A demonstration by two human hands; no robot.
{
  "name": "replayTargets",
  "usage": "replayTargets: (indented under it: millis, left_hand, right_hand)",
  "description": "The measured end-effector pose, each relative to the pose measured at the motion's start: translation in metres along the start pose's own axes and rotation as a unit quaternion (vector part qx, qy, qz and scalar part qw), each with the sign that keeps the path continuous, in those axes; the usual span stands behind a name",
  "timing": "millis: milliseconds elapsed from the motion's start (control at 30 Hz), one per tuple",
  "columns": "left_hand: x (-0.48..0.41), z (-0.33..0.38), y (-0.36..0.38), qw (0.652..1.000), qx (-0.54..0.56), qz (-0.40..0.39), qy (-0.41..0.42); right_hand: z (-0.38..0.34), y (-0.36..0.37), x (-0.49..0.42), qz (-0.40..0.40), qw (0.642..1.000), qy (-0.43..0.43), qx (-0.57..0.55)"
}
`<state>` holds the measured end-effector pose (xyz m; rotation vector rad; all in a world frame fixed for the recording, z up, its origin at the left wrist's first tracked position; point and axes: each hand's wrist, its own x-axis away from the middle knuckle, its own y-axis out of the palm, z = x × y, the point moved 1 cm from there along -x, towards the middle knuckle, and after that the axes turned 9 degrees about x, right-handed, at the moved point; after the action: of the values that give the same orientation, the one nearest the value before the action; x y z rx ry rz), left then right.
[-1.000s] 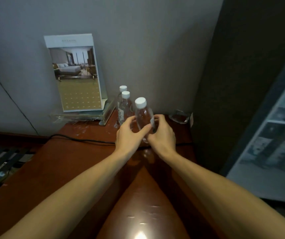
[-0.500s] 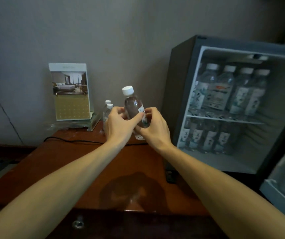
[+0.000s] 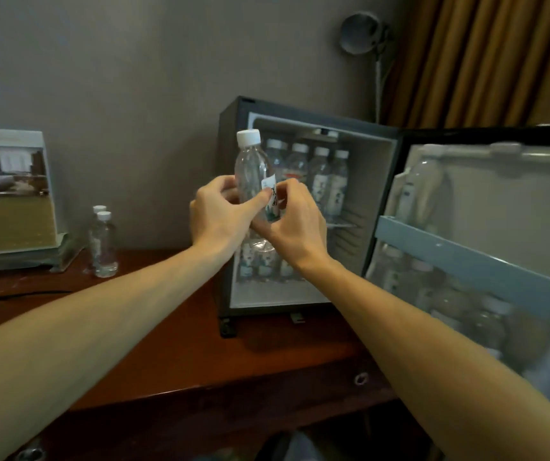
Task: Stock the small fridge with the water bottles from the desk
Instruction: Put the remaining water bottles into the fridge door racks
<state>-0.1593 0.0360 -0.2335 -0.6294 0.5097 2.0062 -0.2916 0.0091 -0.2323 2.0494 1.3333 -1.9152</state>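
Upright water bottle (image 3: 252,169) clasped between left hand (image 3: 217,220), right hand (image 3: 295,221)

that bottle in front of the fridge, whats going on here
A person holds one water bottle upright in both hands, left hand and right hand, in front of the open small fridge. Its shelves and door rack already hold bottles. Two more bottles wait on the desk by the wall.

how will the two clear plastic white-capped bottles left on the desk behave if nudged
The two clear plastic white-capped bottles look tall and narrow, so a high push would probably tip them. Round bodies would likely roll across the wooden desk. The smooth plastic may feel slippery.
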Motion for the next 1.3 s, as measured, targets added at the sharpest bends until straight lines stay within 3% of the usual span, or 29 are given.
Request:
replayTargets:
  millis: [167,433,767,1300]
  left_hand:
    - [0.011,0.028,0.056,0.991,0.083,-0.107,0.012]
    - [0.022,0.064,0.149,0.961,0.170,-0.212,0.051]
    - [0.042,0.075,0.224,0.950,0.186,-0.242,0.068]
    - [0.046,0.048,0.249,0.951,0.113,-0.274,0.085]
  right_hand:
    - [0.036,-0.058,-0.005,0.060,0.995,0.022,0.077]
    - [0.089,-0.137,-0.004,0.116,0.976,0.083,0.163]
    - [0.127,-0.184,0.003,0.096,0.958,0.184,0.196]
    - [0.152,-0.181,0.000,-0.001,0.934,0.266,0.237]
